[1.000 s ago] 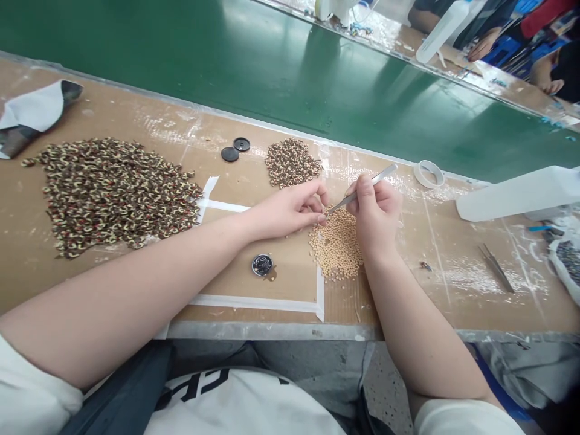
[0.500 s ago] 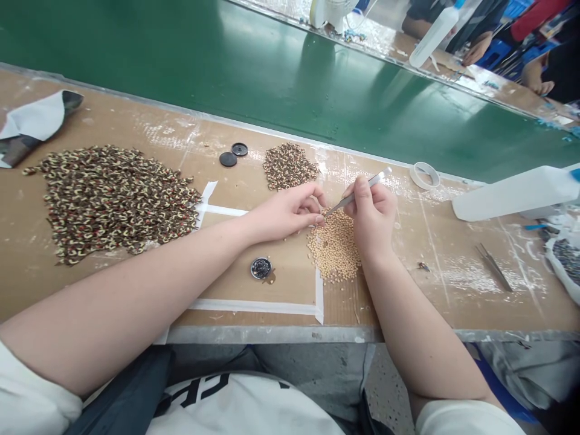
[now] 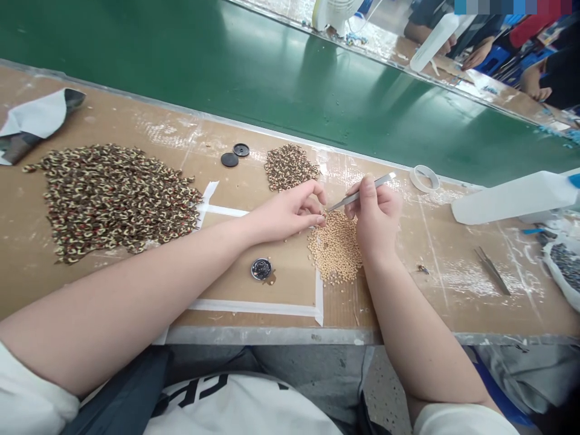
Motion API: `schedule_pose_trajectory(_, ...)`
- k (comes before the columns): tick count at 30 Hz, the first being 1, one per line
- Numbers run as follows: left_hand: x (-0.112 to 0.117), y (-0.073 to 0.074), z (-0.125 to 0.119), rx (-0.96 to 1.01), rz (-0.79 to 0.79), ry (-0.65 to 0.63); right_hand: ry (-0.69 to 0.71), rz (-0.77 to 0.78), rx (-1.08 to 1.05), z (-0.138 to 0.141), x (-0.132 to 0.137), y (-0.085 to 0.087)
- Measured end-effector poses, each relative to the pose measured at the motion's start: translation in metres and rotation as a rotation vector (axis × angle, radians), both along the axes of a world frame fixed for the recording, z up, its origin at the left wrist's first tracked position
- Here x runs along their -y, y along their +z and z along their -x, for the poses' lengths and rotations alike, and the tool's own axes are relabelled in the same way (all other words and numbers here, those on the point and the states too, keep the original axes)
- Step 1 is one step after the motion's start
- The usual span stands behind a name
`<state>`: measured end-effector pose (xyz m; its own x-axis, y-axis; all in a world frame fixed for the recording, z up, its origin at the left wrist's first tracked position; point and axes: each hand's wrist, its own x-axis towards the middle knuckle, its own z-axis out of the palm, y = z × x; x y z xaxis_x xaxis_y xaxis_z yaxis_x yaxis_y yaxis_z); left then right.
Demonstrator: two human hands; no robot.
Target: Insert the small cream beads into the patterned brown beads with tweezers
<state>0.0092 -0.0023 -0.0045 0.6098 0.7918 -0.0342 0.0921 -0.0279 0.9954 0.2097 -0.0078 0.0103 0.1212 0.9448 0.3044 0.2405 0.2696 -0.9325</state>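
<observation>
Tweezers (image 3: 362, 192) are gripped in my right hand (image 3: 375, 208), their tip pointing left toward my left fingertips. My left hand (image 3: 296, 208) is closed in a pinch at the upper left edge of a pile of small tan beads (image 3: 336, 251); what sits between its fingertips is too small to make out. Behind that hand lies a small heap of brown, cream and red pieces (image 3: 290, 166). A much larger heap of similar pieces (image 3: 120, 202) spreads at the left. Below my left wrist stands a small round dish (image 3: 261, 269) of dark, glossy stuff.
Two black discs (image 3: 229, 159) lie behind my left forearm. On the right are a tape roll (image 3: 425, 179), a white bottle (image 3: 512, 196), a second pair of tweezers (image 3: 493, 270) and a bag of dark bits (image 3: 564, 266). A green belt (image 3: 272, 84) runs behind; people work beyond it.
My right hand has drawn slightly right, and the tweezer tip has come away from my left fingertips. The left hand stays nearly in place.
</observation>
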Motion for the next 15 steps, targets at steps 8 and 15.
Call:
schedule_pose_trajectory(8,0.0002,0.0008,0.0002,-0.014,-0.054,0.009,0.019,0.002,0.028,-0.0029,-0.0016,-0.0045)
schedule_pose_trajectory(15,-0.0012,-0.0026,0.0000,-0.007,-0.071,0.002,0.022,-0.005,-0.073,-0.0019,-0.0031,-0.0070)
